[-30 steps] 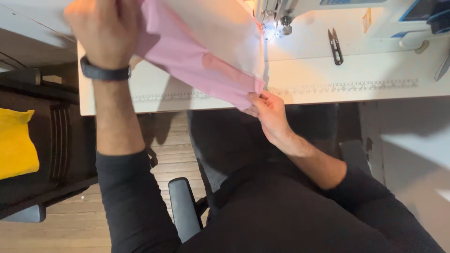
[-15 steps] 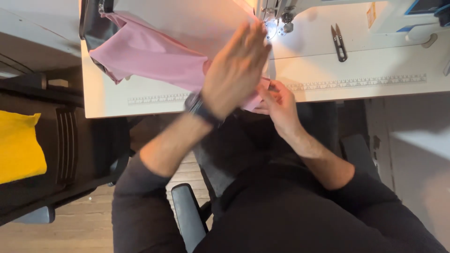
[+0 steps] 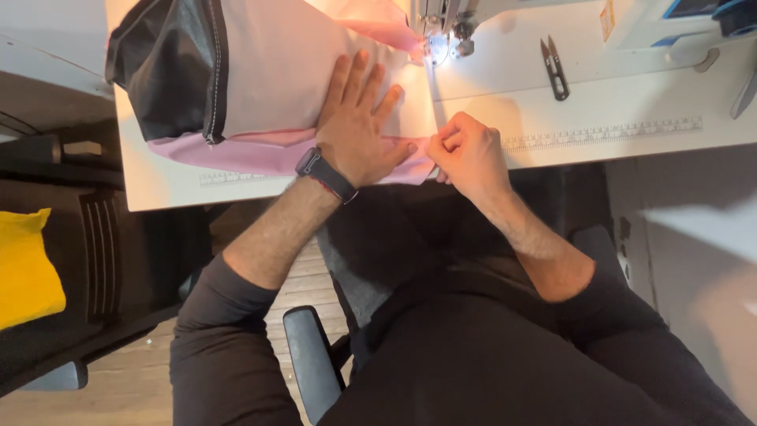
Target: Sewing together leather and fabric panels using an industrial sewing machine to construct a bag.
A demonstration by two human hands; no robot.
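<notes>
A pale pink fabric piece (image 3: 276,63) with a black panel (image 3: 158,63) lies on the white sewing table (image 3: 615,102), running up to the lit needle of the sewing machine (image 3: 441,28). My left hand (image 3: 359,122), with a dark watch on the wrist, lies flat on the fabric, fingers spread. My right hand (image 3: 465,154) pinches the fabric's near edge at the table's front, just right of the left hand.
Black thread snips (image 3: 554,67) lie on the table right of the needle. A printed ruler strip (image 3: 599,132) runs along the table's front edge. A yellow cloth (image 3: 27,268) sits on a dark stand at the left. A chair armrest (image 3: 311,363) is below.
My left hand came down from holding the fabric up and now presses it flat on the table. The black panel has come into view. My right hand stays at the edge.
</notes>
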